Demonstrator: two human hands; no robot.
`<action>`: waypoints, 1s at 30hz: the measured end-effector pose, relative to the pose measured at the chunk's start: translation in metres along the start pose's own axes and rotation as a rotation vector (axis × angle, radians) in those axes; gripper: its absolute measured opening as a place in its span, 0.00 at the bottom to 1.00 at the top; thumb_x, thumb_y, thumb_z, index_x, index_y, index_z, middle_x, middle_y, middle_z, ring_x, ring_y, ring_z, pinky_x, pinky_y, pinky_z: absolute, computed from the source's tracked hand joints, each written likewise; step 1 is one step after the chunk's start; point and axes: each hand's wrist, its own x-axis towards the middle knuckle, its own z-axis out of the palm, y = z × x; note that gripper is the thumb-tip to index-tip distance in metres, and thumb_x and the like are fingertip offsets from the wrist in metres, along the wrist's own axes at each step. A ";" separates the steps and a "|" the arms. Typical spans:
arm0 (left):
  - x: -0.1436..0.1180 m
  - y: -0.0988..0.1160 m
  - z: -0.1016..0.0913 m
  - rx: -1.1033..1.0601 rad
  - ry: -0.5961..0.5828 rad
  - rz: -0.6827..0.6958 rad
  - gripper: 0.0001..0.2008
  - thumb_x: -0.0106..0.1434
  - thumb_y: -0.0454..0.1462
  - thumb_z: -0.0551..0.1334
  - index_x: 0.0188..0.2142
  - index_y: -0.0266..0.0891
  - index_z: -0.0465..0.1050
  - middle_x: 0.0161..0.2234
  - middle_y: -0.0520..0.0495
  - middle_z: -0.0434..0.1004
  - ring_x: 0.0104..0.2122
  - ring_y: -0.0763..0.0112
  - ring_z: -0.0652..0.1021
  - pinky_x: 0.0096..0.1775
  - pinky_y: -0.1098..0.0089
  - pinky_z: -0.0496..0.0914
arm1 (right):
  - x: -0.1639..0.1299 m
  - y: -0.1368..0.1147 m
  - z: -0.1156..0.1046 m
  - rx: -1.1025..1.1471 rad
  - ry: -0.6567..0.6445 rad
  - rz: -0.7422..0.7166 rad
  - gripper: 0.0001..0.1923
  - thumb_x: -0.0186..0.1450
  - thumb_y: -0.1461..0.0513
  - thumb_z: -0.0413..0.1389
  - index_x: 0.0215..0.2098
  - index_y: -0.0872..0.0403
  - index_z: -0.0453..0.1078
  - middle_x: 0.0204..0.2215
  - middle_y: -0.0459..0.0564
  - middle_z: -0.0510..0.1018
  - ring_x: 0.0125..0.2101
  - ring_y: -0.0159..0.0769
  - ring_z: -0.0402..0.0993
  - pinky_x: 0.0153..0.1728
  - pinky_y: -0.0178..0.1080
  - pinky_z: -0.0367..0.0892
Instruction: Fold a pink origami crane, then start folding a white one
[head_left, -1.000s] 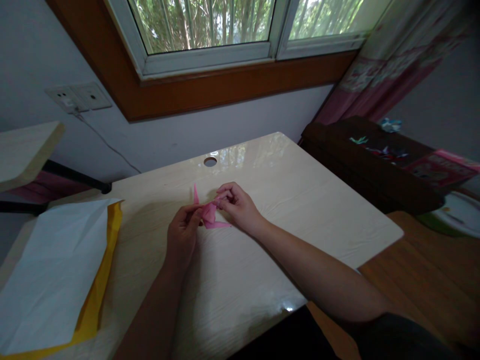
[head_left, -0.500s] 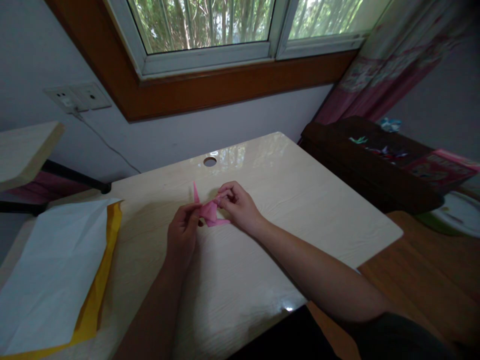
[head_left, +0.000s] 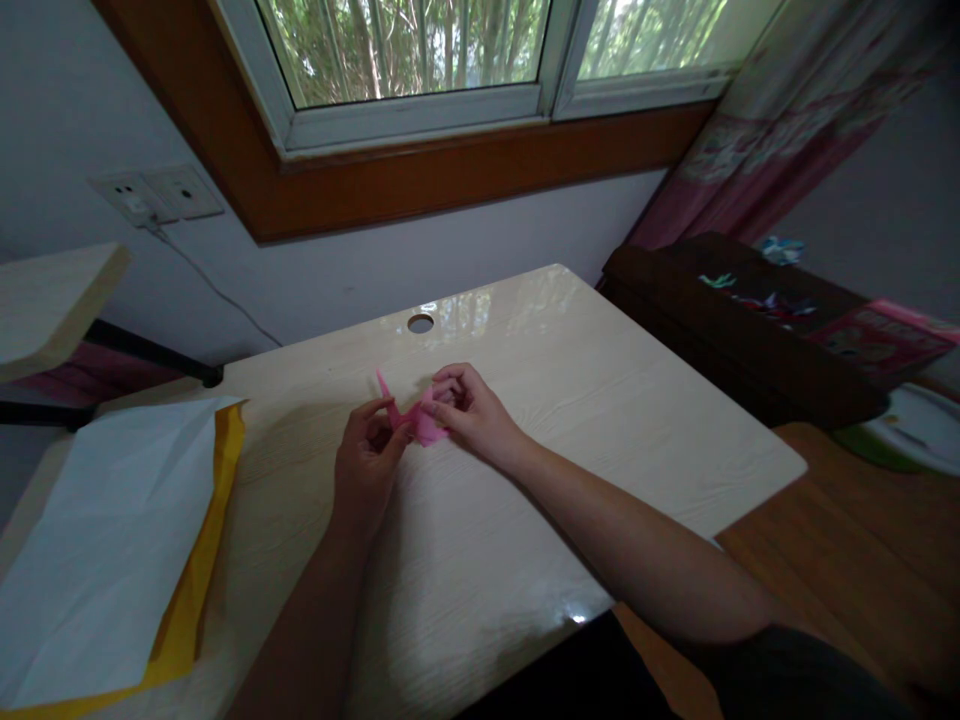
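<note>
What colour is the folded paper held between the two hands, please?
Pink folded paper, seen in the head view.

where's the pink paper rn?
Head view, centre: pink paper pinched between left hand and right hand, just below the desk's round hole.

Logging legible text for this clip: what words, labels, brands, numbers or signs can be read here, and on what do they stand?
No text can be read in this picture.
Pink box on the dark cabinet: printed pattern, too blurred to read.
White sheet on the desk: blank on the side that shows.
Wall sockets: no markings to be made out.
Pink folded paper held in both hands: no print.
</note>
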 end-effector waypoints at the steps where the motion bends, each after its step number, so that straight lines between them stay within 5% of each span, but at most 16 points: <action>1: 0.000 0.000 0.000 0.004 0.020 -0.002 0.22 0.60 0.41 0.70 0.51 0.43 0.69 0.34 0.51 0.79 0.33 0.70 0.81 0.40 0.69 0.75 | -0.001 0.000 0.001 -0.017 -0.032 0.003 0.24 0.60 0.53 0.66 0.49 0.48 0.62 0.37 0.44 0.77 0.32 0.31 0.73 0.34 0.36 0.69; 6: 0.001 0.003 0.001 0.029 0.094 -0.020 0.23 0.58 0.42 0.71 0.51 0.43 0.69 0.32 0.52 0.79 0.32 0.71 0.80 0.37 0.72 0.72 | -0.004 -0.001 0.005 -0.152 -0.138 -0.008 0.28 0.57 0.54 0.69 0.49 0.50 0.63 0.34 0.43 0.74 0.31 0.31 0.72 0.33 0.35 0.69; 20: 0.000 0.007 0.003 -0.035 0.118 -0.051 0.25 0.57 0.40 0.72 0.52 0.41 0.69 0.30 0.53 0.78 0.30 0.74 0.78 0.35 0.75 0.69 | -0.004 -0.006 0.002 -0.262 -0.144 -0.025 0.22 0.60 0.55 0.67 0.47 0.50 0.66 0.30 0.42 0.75 0.30 0.31 0.73 0.33 0.35 0.68; 26: 0.000 0.008 0.004 -0.088 0.179 -0.095 0.44 0.54 0.39 0.74 0.65 0.47 0.56 0.27 0.58 0.78 0.26 0.74 0.78 0.35 0.73 0.70 | -0.002 -0.008 0.001 -0.306 -0.114 -0.028 0.25 0.57 0.58 0.69 0.50 0.49 0.66 0.32 0.43 0.77 0.34 0.34 0.76 0.37 0.37 0.70; 30: 0.001 0.007 0.003 -0.068 0.202 -0.114 0.43 0.54 0.40 0.74 0.65 0.46 0.57 0.28 0.56 0.79 0.27 0.73 0.79 0.36 0.72 0.71 | -0.002 -0.007 0.000 -0.313 -0.102 -0.025 0.26 0.57 0.59 0.69 0.51 0.49 0.67 0.33 0.44 0.78 0.34 0.34 0.77 0.37 0.38 0.71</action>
